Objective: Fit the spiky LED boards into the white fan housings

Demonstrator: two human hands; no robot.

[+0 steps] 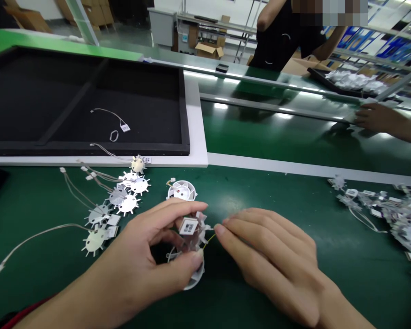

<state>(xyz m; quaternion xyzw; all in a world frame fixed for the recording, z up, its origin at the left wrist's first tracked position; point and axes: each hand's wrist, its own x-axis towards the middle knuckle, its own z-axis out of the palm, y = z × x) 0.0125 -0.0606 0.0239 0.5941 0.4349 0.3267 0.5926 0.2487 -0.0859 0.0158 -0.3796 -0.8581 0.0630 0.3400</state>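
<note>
Between its thumb and fingers, my left hand point(147, 246) grips a translucent spiky part with a square QR-code label point(188, 226). My right hand point(270, 256) is closed beside it, fingertips pinched on a small white tip; a thin yellow wire point(209, 238) runs close by. Under my left thumb, partly hidden, lies a round white plastic housing point(194, 278). A second round white housing point(182, 191) with spokes rests just beyond my fingers. Left of my left hand are several white spiked discs point(128, 204) with thin cables and connectors.
A black tray point(147, 105) on a white board point(196, 119) holds a small cabled tag point(125, 128) and a loop. A pile of spiked parts point(409, 219) lies at right. Across the bench a person point(277, 36) stands; another person's hand point(380, 119) reaches in at right.
</note>
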